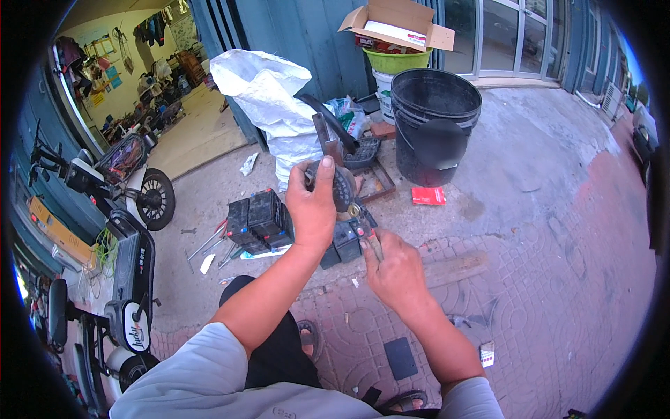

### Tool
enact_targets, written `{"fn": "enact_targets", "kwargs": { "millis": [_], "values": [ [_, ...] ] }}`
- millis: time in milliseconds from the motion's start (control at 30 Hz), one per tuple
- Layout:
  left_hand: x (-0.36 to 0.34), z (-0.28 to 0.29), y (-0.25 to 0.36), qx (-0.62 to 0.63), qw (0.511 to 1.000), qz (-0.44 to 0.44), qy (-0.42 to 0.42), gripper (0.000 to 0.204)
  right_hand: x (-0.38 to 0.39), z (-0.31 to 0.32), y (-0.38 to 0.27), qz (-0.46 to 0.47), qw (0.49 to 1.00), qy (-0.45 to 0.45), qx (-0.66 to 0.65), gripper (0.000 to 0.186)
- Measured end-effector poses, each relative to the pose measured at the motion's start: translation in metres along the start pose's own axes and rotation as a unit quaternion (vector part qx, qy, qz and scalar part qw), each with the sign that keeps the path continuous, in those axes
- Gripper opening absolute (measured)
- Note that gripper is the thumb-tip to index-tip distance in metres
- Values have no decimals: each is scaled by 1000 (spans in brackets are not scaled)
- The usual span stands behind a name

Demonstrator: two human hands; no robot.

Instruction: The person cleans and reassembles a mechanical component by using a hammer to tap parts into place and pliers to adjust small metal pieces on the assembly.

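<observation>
A round, dark, textured part (343, 190) is gripped by the left hand (311, 207), left of the ribbed bucket (422, 115); a plier-like metal tool (375, 244) is clasped beside it by the right hand (397, 271). Blocky batteries (264, 215) are set farther left of the bucket.
</observation>
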State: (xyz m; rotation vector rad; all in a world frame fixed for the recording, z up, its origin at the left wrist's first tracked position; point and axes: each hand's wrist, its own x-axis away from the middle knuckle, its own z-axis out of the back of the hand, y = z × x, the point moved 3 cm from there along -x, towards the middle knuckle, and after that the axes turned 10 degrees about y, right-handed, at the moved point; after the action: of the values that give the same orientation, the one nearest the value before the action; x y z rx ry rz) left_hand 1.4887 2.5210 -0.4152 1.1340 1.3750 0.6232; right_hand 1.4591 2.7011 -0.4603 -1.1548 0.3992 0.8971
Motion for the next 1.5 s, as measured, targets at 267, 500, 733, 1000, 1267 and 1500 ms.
{"fn": "enact_targets", "kwargs": {
  "millis": [267, 500, 733, 1000, 1267, 1500],
  "values": [
    [-2, 5, 9, 54, 997, -15, -44, 44, 3, -1, -7, -28, 997, 13, -75, 25],
    [-8, 7, 9, 84, 993, 8, -86, 48, 3, -4, -12, -122, 976, -43, -175, 21],
    [-14, -2, -8, 76, 993, 30, -83, 47, -5, 1, -13, -54, 994, -12, -98, 23],
    [-1, -1, -39, 226, 867, 430, -115, 43, -26, 30, -1, -141, 987, -39, -64, 38],
    [31, -14, -34, 295, 809, 464, -207, 48, -29, -4, 21, -178, 971, 71, -143, 52],
    [43, -9, -19, 255, 826, 415, -285, 44, -37, 5, 31, -215, 904, 139, -342, 40]
  ]
}}
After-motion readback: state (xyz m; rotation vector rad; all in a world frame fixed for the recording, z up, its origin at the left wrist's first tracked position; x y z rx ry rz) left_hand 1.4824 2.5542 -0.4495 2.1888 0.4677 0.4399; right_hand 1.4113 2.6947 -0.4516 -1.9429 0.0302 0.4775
